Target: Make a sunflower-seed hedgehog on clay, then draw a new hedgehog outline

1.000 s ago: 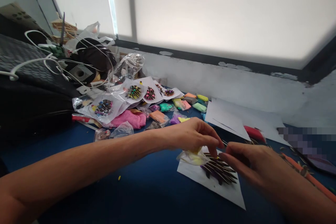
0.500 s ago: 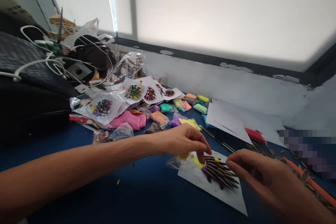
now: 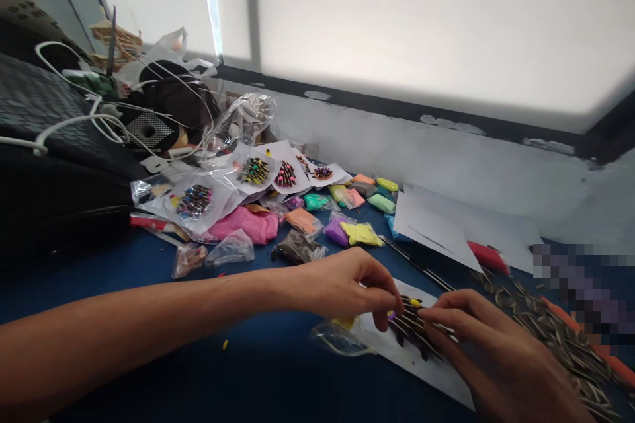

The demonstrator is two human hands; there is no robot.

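A hedgehog figure (image 3: 409, 328) with dark striped sunflower-seed spines lies on a white paper sheet (image 3: 370, 332). One yellow dot (image 3: 415, 303) sits on its spines, and a bit of purple shows at its front. Over that front end, my left hand (image 3: 354, 284) is bent, its fingertips closed at the spines and hiding the head. My right hand (image 3: 501, 337) pinches with thumb and index finger at the rear spines, beside the yellow dot. What either pinch holds is too small or hidden. Beneath my left wrist lies a clear plastic bag (image 3: 342, 338) with something yellow.
Loose sunflower seeds (image 3: 555, 337) are heaped at the right. Bagged clay, including yellow (image 3: 362, 234) and pink (image 3: 243, 227), lies behind my left arm. Finished seed figures (image 3: 194, 201) rest on paper farther back. A dark, thin tool (image 3: 414, 262) and white sheets (image 3: 441, 221) lie beyond my hands.
My right hand has moved left and down onto the spines, its fingers closing. My left hand has shifted slightly right and now covers the yellow head. The view has tilted a little.
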